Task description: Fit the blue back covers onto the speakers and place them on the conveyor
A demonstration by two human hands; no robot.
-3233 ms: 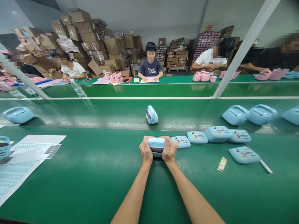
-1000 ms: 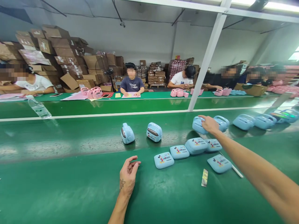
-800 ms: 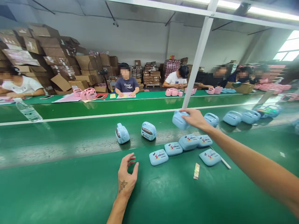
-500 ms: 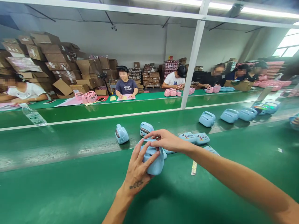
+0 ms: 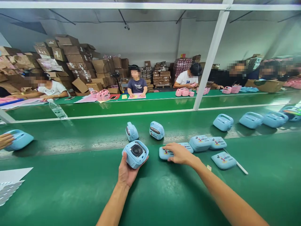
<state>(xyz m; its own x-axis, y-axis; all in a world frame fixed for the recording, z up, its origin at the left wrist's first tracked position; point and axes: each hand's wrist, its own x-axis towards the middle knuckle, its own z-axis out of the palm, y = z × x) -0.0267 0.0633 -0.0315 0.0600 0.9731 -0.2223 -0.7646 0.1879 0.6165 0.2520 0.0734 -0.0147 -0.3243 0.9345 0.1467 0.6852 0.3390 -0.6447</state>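
Note:
My left hand cups a light blue portable speaker from below, its open face turned up with the round black speaker cone showing. To the right, my right hand has its fingers over a light blue printed cover lying on the green surface, thumb at the near edge. Part of that cover is hidden under the hand. Beside it lie more covers with a cartoon mouse print, a stacked cover and a single cover. Just beyond the held speaker stand two blue speakers, one turned sideways, the other facing me.
A white stick lies by the single cover. Several blue speakers line the belt at right. At left, another person's hand touches a blue speaker. A water bottle lies across the belt; co-workers sit beyond.
The speaker in my left hand has moved left and turned so its speaker cone faces up. My right hand has left it and moved right onto a printed cover. The view has swung left.

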